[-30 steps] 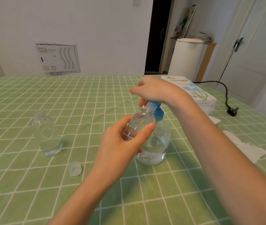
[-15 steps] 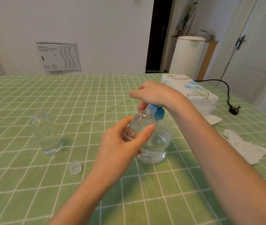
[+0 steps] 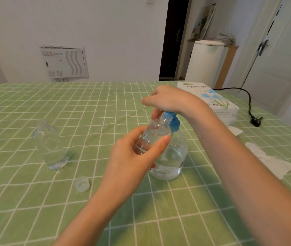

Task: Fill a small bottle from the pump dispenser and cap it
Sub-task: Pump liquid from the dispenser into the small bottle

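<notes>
Left fingers point(image 3: 130, 137) grip the small bottle point(image 3: 156, 132) (tilted) at the pump dispenser point(image 3: 174, 155); right fingers point(image 3: 150, 102) curl over it.

Pump head point(image 3: 170, 115) under right hand point(image 3: 169, 101) (spout hidden); tissue box point(image 3: 215, 102) print seemingly illegible.

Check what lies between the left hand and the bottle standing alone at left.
Head view: bare tablecloth between left hand and standing bottle; the loose cap lies nearer the camera.
</notes>
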{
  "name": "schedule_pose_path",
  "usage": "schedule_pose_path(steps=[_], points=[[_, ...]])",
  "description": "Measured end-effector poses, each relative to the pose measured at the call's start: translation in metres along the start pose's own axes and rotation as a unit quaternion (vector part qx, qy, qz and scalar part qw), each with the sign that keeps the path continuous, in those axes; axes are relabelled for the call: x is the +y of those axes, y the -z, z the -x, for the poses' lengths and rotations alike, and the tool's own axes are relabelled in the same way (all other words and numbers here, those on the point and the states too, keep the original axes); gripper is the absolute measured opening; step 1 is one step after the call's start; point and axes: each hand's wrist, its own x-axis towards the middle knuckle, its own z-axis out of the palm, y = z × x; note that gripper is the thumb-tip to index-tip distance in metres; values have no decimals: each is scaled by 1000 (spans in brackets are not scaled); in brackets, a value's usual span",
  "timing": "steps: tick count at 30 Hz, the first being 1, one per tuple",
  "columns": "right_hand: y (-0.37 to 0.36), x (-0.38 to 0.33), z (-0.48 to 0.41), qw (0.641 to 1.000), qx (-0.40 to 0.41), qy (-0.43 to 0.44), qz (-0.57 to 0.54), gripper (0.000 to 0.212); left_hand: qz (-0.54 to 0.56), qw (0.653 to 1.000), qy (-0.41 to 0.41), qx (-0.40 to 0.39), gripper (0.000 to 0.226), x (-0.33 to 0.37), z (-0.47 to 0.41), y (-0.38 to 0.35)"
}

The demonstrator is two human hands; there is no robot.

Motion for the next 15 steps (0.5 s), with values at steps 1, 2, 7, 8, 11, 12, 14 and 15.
schedule_pose_path(steps=[1, 2, 7, 8, 11, 12, 14, 15], points=[[-1, 1, 0, 1000, -3, -2, 1, 40, -4, 1000, 3, 0, 31, -1, 0, 0], [-3, 1, 0, 1000, -7, -4, 3, 40, -6, 1000, 6, 0, 31, -1, 0, 0], [-6, 3, 0, 1000, -4, -7, 6, 42, -9, 1000, 8, 0, 31, -2, 1, 1], [-6, 2, 0, 1000, -2, -5, 4, 43, -8, 1000, 8, 0, 31, -2, 1, 1], [-5, 2, 1, 1000, 10, 2, -8, 42, -9, 1000, 7, -1, 30, -2, 1, 0], [-4, 1, 1, 1000, 16, 4, -8, 42, -7, 1000, 5, 1, 30, -1, 0, 0], [-1, -1, 2, 1000, 30, 7, -2, 43, 1, 1000, 3, 4, 30, 0, 0, 0], [0, -2, 2, 999, 35, 7, 1, 43, 2, 1000, 2, 5, 30, 0, 0, 0]])
